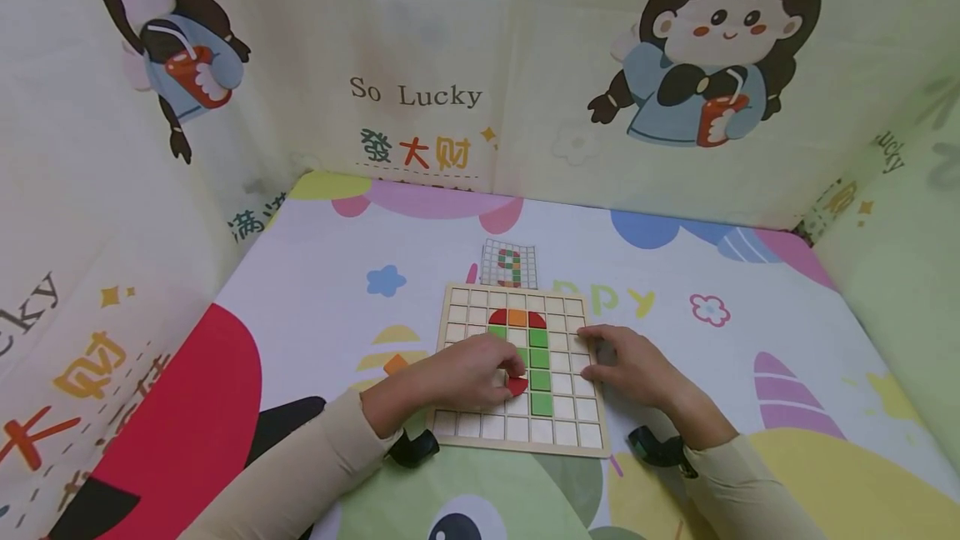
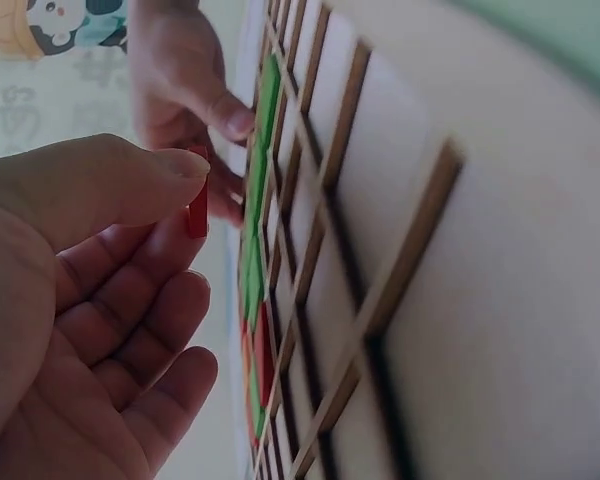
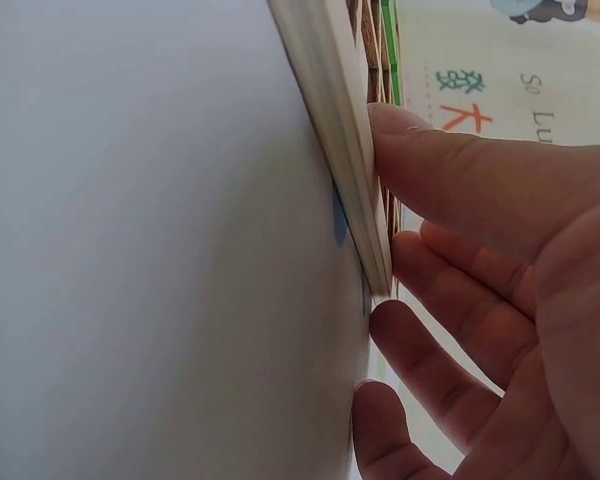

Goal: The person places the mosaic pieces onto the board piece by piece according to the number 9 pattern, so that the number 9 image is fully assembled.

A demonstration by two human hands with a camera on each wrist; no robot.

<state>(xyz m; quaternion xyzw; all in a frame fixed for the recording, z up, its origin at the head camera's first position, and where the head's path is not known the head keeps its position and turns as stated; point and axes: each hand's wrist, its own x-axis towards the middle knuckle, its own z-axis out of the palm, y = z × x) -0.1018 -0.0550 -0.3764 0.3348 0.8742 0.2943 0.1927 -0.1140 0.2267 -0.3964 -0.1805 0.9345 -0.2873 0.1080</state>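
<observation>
My left hand [image 1: 476,369] is over the middle of a wooden grid board [image 1: 525,447], pinching a small red tile [image 2: 198,205] between thumb and fingertip. In the head view that red tile shows just below the fingers, its shape partly hidden. Set in the board are red rounded-corner tiles [image 1: 537,319], an orange square tile [image 1: 517,318] and a column of green square tiles [image 1: 539,358]. My right hand [image 1: 637,365] rests at the board's right edge, thumb and fingertips touching the frame, fingers loosely bent.
A small pattern card [image 1: 489,261] with a coloured figure on a grid lies just behind the board. An orange piece [image 1: 395,365] is on the printed tabletop left of the board, beside my left wrist. Printed cloth walls [image 1: 525,148] stand around the table.
</observation>
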